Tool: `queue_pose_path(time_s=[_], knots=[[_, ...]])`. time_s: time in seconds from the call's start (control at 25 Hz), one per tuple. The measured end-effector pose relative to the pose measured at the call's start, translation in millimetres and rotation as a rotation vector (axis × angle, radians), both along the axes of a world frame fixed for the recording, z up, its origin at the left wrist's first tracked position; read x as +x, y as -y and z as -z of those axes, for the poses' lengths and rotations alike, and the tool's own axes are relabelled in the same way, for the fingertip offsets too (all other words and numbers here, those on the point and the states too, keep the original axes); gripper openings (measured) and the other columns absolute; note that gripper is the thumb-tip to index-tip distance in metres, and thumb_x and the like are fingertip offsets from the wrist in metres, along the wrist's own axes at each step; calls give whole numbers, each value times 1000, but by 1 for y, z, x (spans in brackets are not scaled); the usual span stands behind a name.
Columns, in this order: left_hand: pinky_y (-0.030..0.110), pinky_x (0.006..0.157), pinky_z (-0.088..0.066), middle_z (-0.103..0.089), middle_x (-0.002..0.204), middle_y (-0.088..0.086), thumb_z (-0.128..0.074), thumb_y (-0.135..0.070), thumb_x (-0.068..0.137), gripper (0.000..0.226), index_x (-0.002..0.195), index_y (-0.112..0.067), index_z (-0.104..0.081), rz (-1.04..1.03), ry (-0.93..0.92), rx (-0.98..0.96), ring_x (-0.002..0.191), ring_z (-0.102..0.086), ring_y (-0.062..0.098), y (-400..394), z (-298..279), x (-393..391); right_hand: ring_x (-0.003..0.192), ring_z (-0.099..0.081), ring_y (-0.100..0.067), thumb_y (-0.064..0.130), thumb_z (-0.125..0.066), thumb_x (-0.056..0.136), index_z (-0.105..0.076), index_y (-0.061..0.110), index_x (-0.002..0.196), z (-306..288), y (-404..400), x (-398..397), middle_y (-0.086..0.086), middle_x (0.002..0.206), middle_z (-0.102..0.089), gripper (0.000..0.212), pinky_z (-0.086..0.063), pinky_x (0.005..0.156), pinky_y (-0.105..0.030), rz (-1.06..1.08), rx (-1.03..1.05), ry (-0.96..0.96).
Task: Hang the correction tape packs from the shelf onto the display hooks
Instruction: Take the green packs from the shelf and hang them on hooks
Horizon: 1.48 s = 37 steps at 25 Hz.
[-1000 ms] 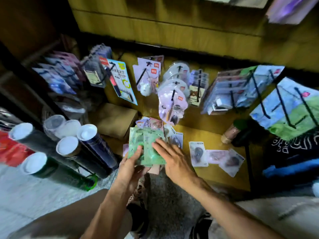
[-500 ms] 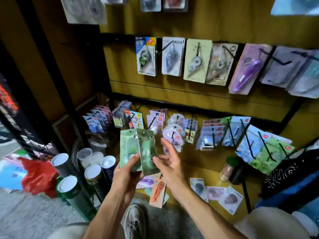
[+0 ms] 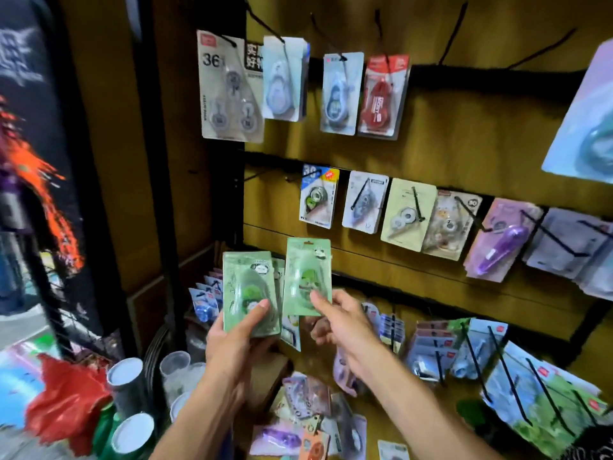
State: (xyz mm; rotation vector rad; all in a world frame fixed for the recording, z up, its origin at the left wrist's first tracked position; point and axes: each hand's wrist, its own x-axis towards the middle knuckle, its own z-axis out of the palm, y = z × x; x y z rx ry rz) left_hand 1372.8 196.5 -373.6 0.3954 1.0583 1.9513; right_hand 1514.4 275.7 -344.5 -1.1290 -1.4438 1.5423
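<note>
My left hand grips a small stack of green correction tape packs by the lower edge, held upright. My right hand pinches one separate green pack at its bottom corner, raised a little higher and to the right of the stack. Both are in front of the wooden display wall, below a black hook that sticks out bare at the left end of the middle row. More loose packs lie on the shelf below my forearms.
Three rows of black hooks carry other tape packs: a top row, a middle row and a low row. Capped tubes and a red bag stand at lower left. A dark post borders the wall.
The view has swung upward from the shelf to the hook wall. Both hands rose with the green packs, and my right hand has drawn one pack off the stack to the right.
</note>
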Motion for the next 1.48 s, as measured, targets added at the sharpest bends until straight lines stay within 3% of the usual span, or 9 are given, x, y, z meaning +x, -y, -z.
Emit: queue_pose_path(time_s=[0.08,0.24,0.44,0.64,0.8,0.92,1.12,1.28,1.48], knots=[[34,58,-61,-76,80,4,-74,-7,80,27,105,-11,-67,-66,1,9,66,-72,19,-5,-6,-25,50,-50,-10,17,-58,98,-62,19,99,-22,-16,-21,-8,81,-66,4,-43,44,-24,-36,118,39],[22,37,-45,-67,81,10,-75,-12,81,25,104,-13,-63,-124,-38,-21,58,-62,22,-13,-10,-67,53,-51,-7,21,-56,97,-65,24,88,-53,-32,-62,8,75,-65,13,-42,45,-24,-57,388,222],[36,62,-56,-72,100,17,-77,-13,79,34,111,-10,-65,-164,-67,-42,80,-67,32,-19,3,-99,63,-59,-10,27,-57,96,-67,27,88,-66,-27,-94,9,82,-72,13,-52,62,-39,23,669,204],[36,65,-58,-72,102,13,-78,-12,79,38,114,-11,-64,-157,-75,-55,85,-71,29,-16,8,-105,71,-66,-21,28,-57,94,-65,20,86,-62,-28,-106,4,76,-71,13,-53,61,-37,178,744,241],[31,61,-57,-73,99,12,-77,-12,79,36,113,-12,-65,-146,-77,-57,83,-72,26,-12,7,-104,53,-46,-12,21,-56,94,-60,21,83,-60,-21,-105,5,61,-61,11,-35,53,-28,237,775,184],[31,60,-57,-74,101,13,-78,-13,79,36,113,-12,-65,-143,-86,-54,85,-72,27,-13,4,-104,57,-57,-20,18,-56,93,-52,30,98,-65,-24,-110,0,67,-67,14,-42,53,-32,242,831,238],[36,69,-59,-74,102,11,-78,-15,79,34,110,-14,-66,-139,-107,-44,90,-73,27,-19,-7,-109,62,-56,-17,9,-51,93,-58,26,87,-75,-64,-132,3,76,-67,19,-37,49,-26,273,745,412],[33,66,-59,-74,99,9,-78,-14,79,34,111,-13,-66,-123,-123,-33,83,-73,21,-27,-10,-112,71,-57,-14,-1,-51,88,-64,21,79,-82,-100,-133,5,81,-65,27,-38,51,-19,457,553,233],[27,55,-56,-74,90,5,-77,-14,80,28,106,-15,-66,-131,-115,-35,76,-73,18,-36,-10,-113,74,-68,-5,8,-60,88,-74,29,84,-50,-90,-113,14,79,-72,26,-52,62,-23,412,737,63]])
